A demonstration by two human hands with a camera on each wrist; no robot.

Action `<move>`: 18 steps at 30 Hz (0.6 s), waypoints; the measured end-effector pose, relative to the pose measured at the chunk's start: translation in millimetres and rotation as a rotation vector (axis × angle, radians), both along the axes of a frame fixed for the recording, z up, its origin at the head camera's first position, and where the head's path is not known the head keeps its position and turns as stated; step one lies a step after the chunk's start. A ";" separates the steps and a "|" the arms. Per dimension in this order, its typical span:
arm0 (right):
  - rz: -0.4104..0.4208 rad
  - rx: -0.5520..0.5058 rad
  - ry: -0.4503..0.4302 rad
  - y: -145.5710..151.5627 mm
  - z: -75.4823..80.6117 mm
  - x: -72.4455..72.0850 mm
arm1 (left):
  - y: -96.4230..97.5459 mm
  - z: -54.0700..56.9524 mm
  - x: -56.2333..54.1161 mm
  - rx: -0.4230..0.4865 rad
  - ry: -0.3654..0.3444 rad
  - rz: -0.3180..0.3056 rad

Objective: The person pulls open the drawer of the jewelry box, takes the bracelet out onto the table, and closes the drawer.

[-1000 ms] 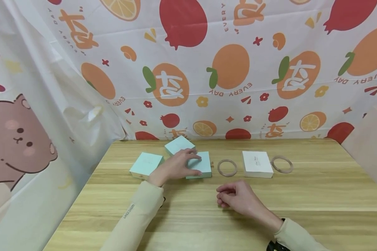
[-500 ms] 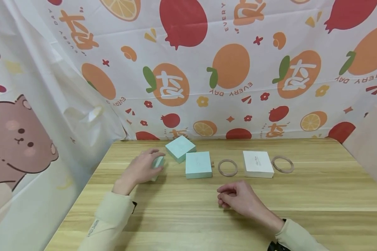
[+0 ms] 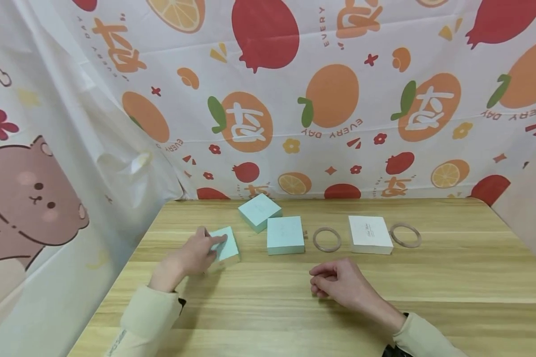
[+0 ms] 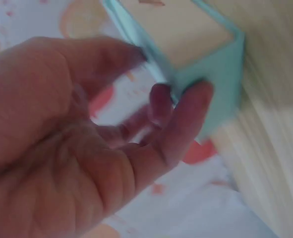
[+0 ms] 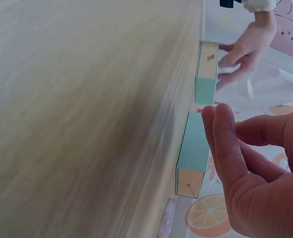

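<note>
On the wooden table [image 3: 259, 312], the left hand [image 3: 192, 255] has its fingertips on the leftmost green box [image 3: 230, 245]; whether they pinch or merely touch it, I cannot tell. The right hand [image 3: 341, 280] has thumb and fingertips together, seemingly around nothing. An uneven push from the left fingers could twist that box askew; too much rightward force could bump it into the centre green box [image 3: 286, 234]. Reaching forward carelessly, the right hand could knock the white box [image 3: 369, 232] or the ring [image 3: 314, 240] beside it.
</note>
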State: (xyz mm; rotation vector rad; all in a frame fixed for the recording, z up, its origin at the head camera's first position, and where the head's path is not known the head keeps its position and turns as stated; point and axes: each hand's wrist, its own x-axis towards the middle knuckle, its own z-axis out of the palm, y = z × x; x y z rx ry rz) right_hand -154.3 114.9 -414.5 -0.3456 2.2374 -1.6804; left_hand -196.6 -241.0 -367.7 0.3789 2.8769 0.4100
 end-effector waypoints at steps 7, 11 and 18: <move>0.018 0.010 0.021 1.5 -1.8 0.6 | 43.2 7.3 45.5 -0.140 0.035 0.037; 0.033 0.015 0.036 1.7 -3.0 1.0 | 55.8 9.7 60.2 -0.081 0.011 -0.019; 0.055 0.000 0.032 1.2 -5.5 2.2 | 51.2 11.7 64.8 0.013 -0.055 -0.108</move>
